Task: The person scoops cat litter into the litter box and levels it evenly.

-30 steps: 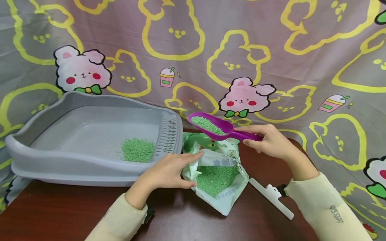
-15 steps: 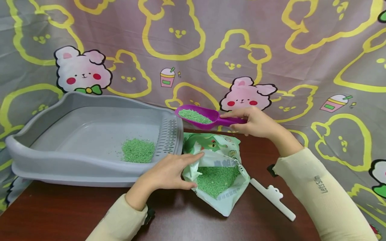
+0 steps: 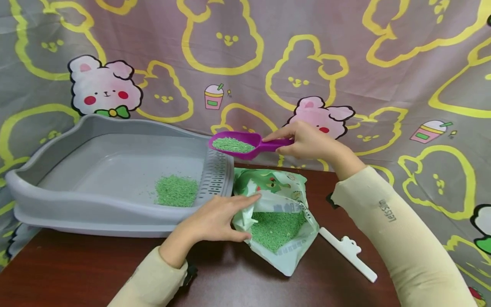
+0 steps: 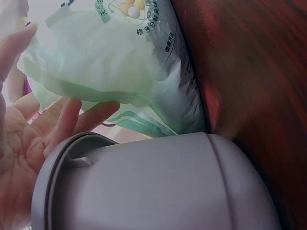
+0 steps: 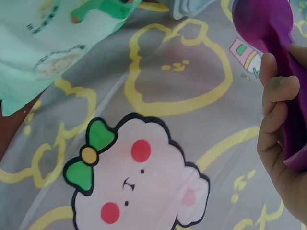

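My right hand (image 3: 307, 140) grips the handle of a purple scoop (image 3: 249, 154), which carries green pellets (image 3: 232, 145). The scoop is level, its front overlapping the right rim of a grey litter box (image 3: 96, 204) in the head view. In the right wrist view, curled fingers wrap the scoop's handle (image 5: 290, 120). My left hand (image 3: 215, 219) rests at the left side of an opened pale-green bag (image 3: 285, 260), thumb and fingers spread along its mouth. More green pellets (image 3: 276, 230) fill the bag. Seen from the left wrist, fairly straight fingers touch the bag (image 4: 110, 62).
A small pile of green pellets (image 3: 176, 191) lies on the litter box floor, near its slotted step (image 3: 212, 175). A white bag clip (image 3: 349, 253) lies on the brown table (image 3: 96, 273) right of the bag. A patterned cloth (image 3: 245, 94) hangs close behind.
My right hand has carried the loaded scoop left and slightly up, from above the bag to the litter box's right rim. My left hand and the bag have stayed put.
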Demonstrator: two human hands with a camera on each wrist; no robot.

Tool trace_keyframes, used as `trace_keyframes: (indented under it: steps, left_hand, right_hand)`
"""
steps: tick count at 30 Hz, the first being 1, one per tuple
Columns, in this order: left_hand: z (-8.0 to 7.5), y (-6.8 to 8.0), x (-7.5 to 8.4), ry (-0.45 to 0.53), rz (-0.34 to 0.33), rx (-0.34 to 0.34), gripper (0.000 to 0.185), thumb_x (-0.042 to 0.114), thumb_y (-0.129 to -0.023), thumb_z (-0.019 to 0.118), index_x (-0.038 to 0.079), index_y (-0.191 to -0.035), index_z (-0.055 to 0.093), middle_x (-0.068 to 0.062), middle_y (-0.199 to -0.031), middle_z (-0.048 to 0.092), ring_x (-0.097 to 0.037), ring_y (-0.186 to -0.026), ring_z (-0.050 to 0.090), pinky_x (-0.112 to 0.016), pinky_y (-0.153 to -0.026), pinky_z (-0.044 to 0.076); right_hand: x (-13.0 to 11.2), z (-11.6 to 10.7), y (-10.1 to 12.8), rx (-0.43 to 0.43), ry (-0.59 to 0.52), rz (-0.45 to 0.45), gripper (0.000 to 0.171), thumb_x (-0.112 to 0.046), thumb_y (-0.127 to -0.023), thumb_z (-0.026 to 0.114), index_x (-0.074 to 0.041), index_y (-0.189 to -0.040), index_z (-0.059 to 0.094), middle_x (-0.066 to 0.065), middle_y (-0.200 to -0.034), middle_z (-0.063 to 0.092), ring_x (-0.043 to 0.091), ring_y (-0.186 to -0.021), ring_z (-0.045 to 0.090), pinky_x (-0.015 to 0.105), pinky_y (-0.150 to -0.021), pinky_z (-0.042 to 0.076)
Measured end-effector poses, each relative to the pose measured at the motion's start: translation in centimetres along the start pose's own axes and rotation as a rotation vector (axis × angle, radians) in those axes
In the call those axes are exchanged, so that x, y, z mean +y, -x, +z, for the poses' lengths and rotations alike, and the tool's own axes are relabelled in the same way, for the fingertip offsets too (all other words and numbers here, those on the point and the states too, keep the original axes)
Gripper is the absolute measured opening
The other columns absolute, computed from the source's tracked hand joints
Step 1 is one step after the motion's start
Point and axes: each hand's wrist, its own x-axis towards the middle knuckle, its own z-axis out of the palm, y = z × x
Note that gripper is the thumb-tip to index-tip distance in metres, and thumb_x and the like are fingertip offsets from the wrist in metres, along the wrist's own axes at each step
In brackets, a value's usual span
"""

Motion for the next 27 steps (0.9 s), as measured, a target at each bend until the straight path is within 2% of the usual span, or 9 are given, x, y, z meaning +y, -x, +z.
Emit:
trace_keyframes:
  steps: [4, 6, 10, 12, 17, 20, 23, 25, 27]
  left_hand:
    - [-0.1, 0.0, 0.0, -0.005, 0.001, 0.005, 0.092, 0.053, -0.079, 0.076, 0.022, -0.155, 0.035, -0.007, -0.147, 0.055, -0.021, -0.108, 0.067, -0.042, -0.098, 0.052]
    - [-0.1, 0.0, -0.1, -0.011, 0.003, 0.007, 0.092, 0.053, -0.079, 0.076, 0.022, -0.155, 0.036, -0.006, -0.147, 0.055, -0.019, -0.104, 0.068, -0.042, -0.096, 0.053]
    - [-0.1, 0.0, -0.1, -0.016, 0.001, 0.009, 0.092, 0.053, -0.079, 0.076, 0.022, -0.155, 0.036, -0.005, -0.147, 0.055, -0.018, -0.099, 0.068, -0.041, -0.094, 0.054]
    - [-0.1, -0.1, -0.1, -0.017, -0.001, 0.01, 0.092, 0.054, -0.079, 0.076, 0.022, -0.155, 0.036, -0.005, -0.147, 0.054, -0.018, -0.1, 0.068, -0.041, -0.094, 0.054]
    - [0.0, 0.0, 0.0, -0.004, -0.005, 0.012, 0.092, 0.053, -0.078, 0.076, 0.022, -0.155, 0.036, -0.005, -0.148, 0.053, -0.02, -0.106, 0.068, -0.042, -0.098, 0.052]
    - [0.0, -0.1, 0.0, -0.007, 0.001, 0.014, 0.092, 0.053, -0.078, 0.076, 0.022, -0.155, 0.036, -0.005, -0.148, 0.053, -0.015, -0.091, 0.068, -0.04, -0.094, 0.054]
    - [0.1, -0.1, 0.0, -0.016, 0.009, 0.019, 0.092, 0.054, -0.078, 0.076, 0.021, -0.155, 0.037, -0.004, -0.147, 0.055, -0.01, -0.081, 0.064, -0.037, -0.09, 0.055]
    - [0.1, -0.1, 0.0, -0.021, 0.013, 0.023, 0.091, 0.054, -0.078, 0.076, 0.021, -0.155, 0.037, -0.004, -0.146, 0.055, -0.01, -0.082, 0.065, -0.036, -0.089, 0.055]
    - [0.2, -0.1, 0.0, -0.023, 0.02, 0.029, 0.091, 0.054, -0.078, 0.076, 0.021, -0.154, 0.038, -0.004, -0.146, 0.056, -0.011, -0.087, 0.067, -0.036, -0.088, 0.055]
  right_hand:
    - [-1.1, -0.2, -1.4, -0.047, 0.03, -0.017, 0.039, -0.008, -0.089, 0.067, -0.025, -0.124, 0.072, 0.003, -0.1, 0.073, 0.017, -0.043, 0.051, 0.03, -0.048, 0.047]
    - [-1.7, -0.3, -2.2, -0.067, 0.053, -0.039, 0.039, -0.008, -0.088, 0.067, -0.026, -0.123, 0.073, 0.001, -0.107, 0.074, 0.015, -0.045, 0.048, 0.029, -0.049, 0.045]
    - [-2.7, -0.2, -3.6, -0.092, 0.106, -0.091, 0.039, -0.008, -0.086, 0.065, -0.027, -0.119, 0.074, -0.001, -0.086, 0.071, 0.01, -0.048, 0.039, 0.025, -0.05, 0.039]
    - [-3.2, -0.1, -4.2, -0.109, 0.123, -0.108, 0.04, -0.008, -0.085, 0.065, -0.028, -0.119, 0.074, -0.001, -0.071, 0.063, 0.009, -0.049, 0.036, 0.023, -0.049, 0.036]
    - [-4.4, -0.1, -5.4, -0.162, 0.163, -0.143, 0.039, -0.009, -0.085, 0.066, -0.025, -0.119, 0.074, -0.002, -0.081, 0.067, 0.009, -0.05, 0.038, 0.024, -0.05, 0.037]
    - [-5.4, -0.4, -6.1, -0.206, 0.206, -0.136, 0.039, -0.009, -0.085, 0.065, -0.024, -0.119, 0.075, -0.003, -0.089, 0.071, 0.011, -0.05, 0.045, 0.025, -0.052, 0.042]
    - [-6.5, -0.8, -6.7, -0.244, 0.265, -0.137, 0.04, -0.006, -0.084, 0.062, -0.024, -0.117, 0.075, -0.004, -0.072, 0.065, 0.01, -0.048, 0.045, 0.025, -0.052, 0.041]
    - [-7.2, -1.1, -7.0, -0.264, 0.29, -0.137, 0.043, -0.004, -0.083, 0.058, -0.024, -0.117, 0.076, -0.004, -0.058, 0.055, 0.011, -0.045, 0.042, 0.025, -0.049, 0.038]
    - [-7.8, -1.2, -7.2, -0.277, 0.31, -0.145, 0.044, -0.004, -0.083, 0.056, -0.024, -0.117, 0.076, -0.004, -0.054, 0.049, 0.01, -0.044, 0.04, 0.025, -0.048, 0.035]
